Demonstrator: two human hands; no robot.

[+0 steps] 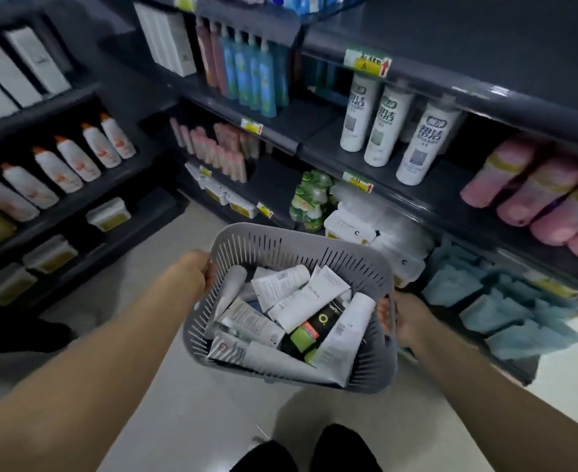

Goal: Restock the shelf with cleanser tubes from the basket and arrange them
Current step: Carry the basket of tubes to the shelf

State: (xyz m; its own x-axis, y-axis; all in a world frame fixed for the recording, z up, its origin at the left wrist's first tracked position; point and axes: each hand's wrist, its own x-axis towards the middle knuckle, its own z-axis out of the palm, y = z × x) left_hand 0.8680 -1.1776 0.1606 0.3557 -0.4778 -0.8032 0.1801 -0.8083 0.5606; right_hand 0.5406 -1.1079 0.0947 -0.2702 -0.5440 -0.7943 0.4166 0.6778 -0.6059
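Basket held up before the shelves.
Left hand (195,272) and right hand (405,318) grip the basket (301,247) rims, fingers (384,313) curled closed; tubes (294,294) heaped between them.

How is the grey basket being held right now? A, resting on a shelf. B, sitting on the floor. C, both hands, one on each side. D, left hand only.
C: the left hand and right hand grip opposite rims of the basket, which is off the floor and full of tubes.

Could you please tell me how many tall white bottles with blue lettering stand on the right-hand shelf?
3, in a diagonal row under the yellow price tag: far one, middle one, nearest one. More may be hidden behind them.
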